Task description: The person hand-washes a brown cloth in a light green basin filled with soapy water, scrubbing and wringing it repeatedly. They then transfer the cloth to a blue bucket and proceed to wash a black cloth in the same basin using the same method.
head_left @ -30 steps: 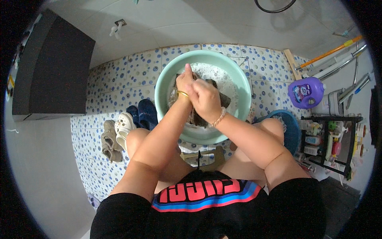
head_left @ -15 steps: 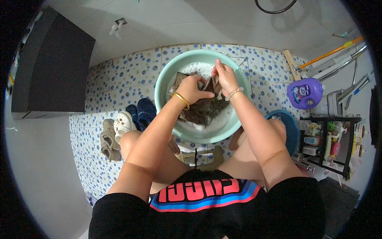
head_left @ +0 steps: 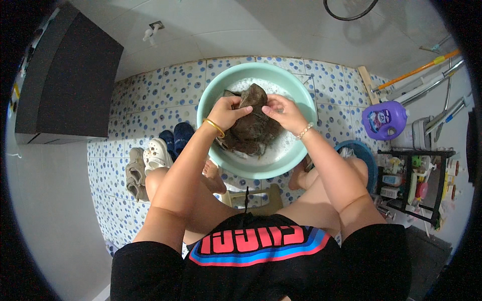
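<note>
The brown cloth (head_left: 246,129) is in the basin (head_left: 256,171), bunched into a dark, wet heap. Its surface looks limp and uneven, creased all over, with one rounded fold standing up toward the far side and ragged-looking edges spreading at the near side. The left hand (head_left: 227,113) grips it from the left, thumb laid across the raised fold and the fingers curled behind, pinching the fabric. The right hand (head_left: 286,116) holds it from the right, thumb and fingers closed on its edge. A smooth gold bangle (head_left: 214,127) circles the left wrist, a pale beaded bracelet (head_left: 305,131) the right.

The basin is round, pale green and smooth, plastic by its look, with white suds (head_left: 273,153) around the cloth. It sits on the floor (head_left: 145,116), whose white tiles carry blue and grey dots. Close to the person's right leg is a blue tub (head_left: 372,168); its contents are too hidden to tell. Beyond it, a black rack (head_left: 416,152) holds small bottles and packets, near a purple jug (head_left: 385,120) with a moulded handle. On the left stand dark blue slippers (head_left: 183,136), white clogs (head_left: 156,154) with holes, and beige shoes (head_left: 135,173).
</note>
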The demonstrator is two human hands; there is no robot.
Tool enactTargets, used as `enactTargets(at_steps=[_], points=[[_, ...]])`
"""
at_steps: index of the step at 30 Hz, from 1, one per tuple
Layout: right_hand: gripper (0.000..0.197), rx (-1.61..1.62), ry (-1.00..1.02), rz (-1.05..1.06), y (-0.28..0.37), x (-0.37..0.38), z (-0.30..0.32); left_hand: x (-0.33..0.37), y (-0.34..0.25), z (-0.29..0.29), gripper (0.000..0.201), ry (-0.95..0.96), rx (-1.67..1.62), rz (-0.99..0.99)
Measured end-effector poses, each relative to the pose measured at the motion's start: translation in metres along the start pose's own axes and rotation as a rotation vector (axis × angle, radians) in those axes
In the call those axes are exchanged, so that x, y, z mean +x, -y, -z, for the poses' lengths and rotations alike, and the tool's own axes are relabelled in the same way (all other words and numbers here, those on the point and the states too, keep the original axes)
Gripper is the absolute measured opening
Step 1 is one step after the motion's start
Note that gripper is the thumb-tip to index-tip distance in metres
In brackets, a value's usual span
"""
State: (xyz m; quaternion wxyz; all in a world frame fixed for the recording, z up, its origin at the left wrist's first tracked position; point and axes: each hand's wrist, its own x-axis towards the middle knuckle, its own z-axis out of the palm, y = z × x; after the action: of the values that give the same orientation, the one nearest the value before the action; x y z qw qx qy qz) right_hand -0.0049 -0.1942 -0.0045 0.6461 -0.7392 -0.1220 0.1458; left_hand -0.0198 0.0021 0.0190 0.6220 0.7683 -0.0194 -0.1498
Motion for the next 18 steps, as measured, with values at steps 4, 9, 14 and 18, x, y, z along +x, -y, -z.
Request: enactTargets(at_steps=[4, 9, 14, 18], points=[[0.020, -0.212, 0.023, 0.064, -0.008, 0.014, 0.009, 0.008, 0.002, -0.004, 0.024, 0.050, 0.140, 0.006], [0.021, 0.514, -0.148, -0.118, 0.010, 0.019, 0.021, 0.013, -0.002, -0.004, 0.029, -0.076, 0.013, -0.052], [0.028, 0.685, -0.285, -0.110, 0.005, 0.014, 0.044, 0.019, 0.008, 0.008, 0.028, -0.346, 0.209, 0.066], [0.034, 0.841, -0.288, -0.128, 0.002, 0.013, 0.051, 0.015, 0.002, -0.005, 0.021, -0.788, 0.491, -0.474]])
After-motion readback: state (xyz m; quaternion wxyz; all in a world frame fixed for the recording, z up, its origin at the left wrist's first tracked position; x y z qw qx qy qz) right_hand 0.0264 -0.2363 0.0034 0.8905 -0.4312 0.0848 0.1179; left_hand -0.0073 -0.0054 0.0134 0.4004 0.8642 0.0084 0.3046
